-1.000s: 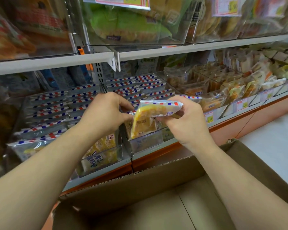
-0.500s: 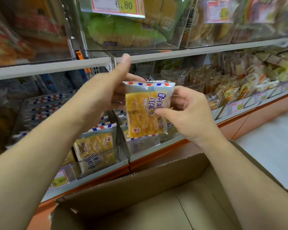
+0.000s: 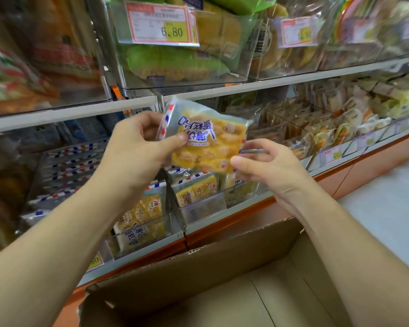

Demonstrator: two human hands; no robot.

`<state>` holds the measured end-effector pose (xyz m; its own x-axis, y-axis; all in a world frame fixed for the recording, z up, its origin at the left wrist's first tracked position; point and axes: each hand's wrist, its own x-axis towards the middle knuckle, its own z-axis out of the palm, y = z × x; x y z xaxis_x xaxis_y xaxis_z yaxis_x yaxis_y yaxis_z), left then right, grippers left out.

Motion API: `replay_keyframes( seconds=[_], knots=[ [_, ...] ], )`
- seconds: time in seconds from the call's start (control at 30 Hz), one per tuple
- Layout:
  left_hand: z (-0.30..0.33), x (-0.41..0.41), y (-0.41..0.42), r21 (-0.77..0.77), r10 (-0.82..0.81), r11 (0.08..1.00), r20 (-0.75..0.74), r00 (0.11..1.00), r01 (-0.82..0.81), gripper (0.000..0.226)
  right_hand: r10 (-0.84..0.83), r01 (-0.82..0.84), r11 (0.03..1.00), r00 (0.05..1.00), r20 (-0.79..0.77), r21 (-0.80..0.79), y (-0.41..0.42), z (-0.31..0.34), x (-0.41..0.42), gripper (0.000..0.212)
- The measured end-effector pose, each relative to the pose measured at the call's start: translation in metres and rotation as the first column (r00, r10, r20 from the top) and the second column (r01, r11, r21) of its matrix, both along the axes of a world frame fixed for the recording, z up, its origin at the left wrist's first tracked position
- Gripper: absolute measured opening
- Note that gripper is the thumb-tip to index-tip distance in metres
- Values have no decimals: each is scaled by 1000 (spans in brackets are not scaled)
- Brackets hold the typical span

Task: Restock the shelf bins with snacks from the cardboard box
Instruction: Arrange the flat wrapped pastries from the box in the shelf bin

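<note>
Shop shelving (image 3: 246, 87) filled the background, with two tiers in view: clear tubs of green and yellow packets above, and sloping clear bins (image 3: 198, 208) of small snacks below. One legible price tag (image 3: 158, 25) reading 6.80 was seen at twelve o'clock. A single open cardboard box (image 3: 198, 267) lay at six o'clock, its visible floor bare.

At the centre, one snack packet (image 3: 206, 140) was held in the air above the bins, turned so its blue lettering read upside down, with red and blue stripes along its left edge. It was pinched at nine o'clock by the left hand (image 3: 137, 149), thumb across the front. The right hand (image 3: 267, 166), at four o'clock from the packet, had loosely curled fingers with the thumb at the lower right corner; whether that corner was truly gripped could not be told.

Two front bins of matching packets sat directly below, roughly three packets showing clearly.

It was judged that the slippery film could slide from so light a pinch, or the packet be shelved upside down.
</note>
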<state>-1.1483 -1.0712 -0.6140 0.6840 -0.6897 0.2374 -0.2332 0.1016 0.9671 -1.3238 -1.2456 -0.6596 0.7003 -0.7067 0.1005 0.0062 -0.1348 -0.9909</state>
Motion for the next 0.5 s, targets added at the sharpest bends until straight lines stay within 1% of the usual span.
replay_keyframes(
  seconds=[0.03, 0.07, 0.1, 0.17, 0.2, 0.23, 0.27, 0.3, 0.33, 0.37, 0.4, 0.47, 0.5],
  knots=[
    [-4, -3, 3, -9, -25, 1000, -52, 998, 24, 26, 18, -27, 993, 997, 79, 118, 0, 1, -1, 55],
    [-8, -7, 7, 4, -57, 998, -71, 996, 58, 31, 40, -62, 983, 991, 130, 175, 2, 2, -1, 52],
    [-13, -7, 10, 44, -90, 995, -43, 995, 92, 34, 53, -74, 985, 989, 137, 156, 2, 4, -1, 46],
    [-21, -4, 14, 188, -143, 975, 122, 982, 119, 35, 21, -22, 1000, 997, 72, 8, 3, 6, -2, 32],
    [-23, 0, 17, 266, -167, 959, 233, 958, 102, 35, -27, 30, 996, 999, 42, -83, 2, 7, -3, 27],
    [-24, 6, 18, 334, -189, 941, 365, 912, 61, 36, -82, 86, 982, 996, 28, -167, -1, 9, -6, 26],
    [-24, 11, 18, 390, -212, 921, 501, 839, -1, 39, -133, 136, 961, 991, 30, -239, -4, 10, -8, 25],
    [-25, 13, 17, 435, -245, 898, 618, 747, -65, 44, -168, 172, 939, 985, 39, -299, -8, 10, -12, 26],
    [-27, 15, 14, 467, -281, 876, 700, 657, -123, 47, -181, 185, 919, 982, 45, -349, -11, 10, -14, 27],
    [-30, 17, 9, 487, -310, 857, 748, 587, -168, 49, -174, 177, 901, 984, 44, -395, -13, 10, -16, 27],
    [-34, 19, 3, 503, -331, 841, 771, 545, -201, 49, -162, 162, 882, 986, 38, -443, -14, 10, -18, 27],
    [-42, 21, -10, 526, -347, 812, 784, 515, -254, 43, -152, 145, 842, 988, 29, -520, -14, 9, -18, 25],
    [-45, 23, -15, 531, -335, 801, 779, 530, -275, 39, -149, 142, 826, 988, 31, -546, -14, 8, -17, 25]
  ],
)
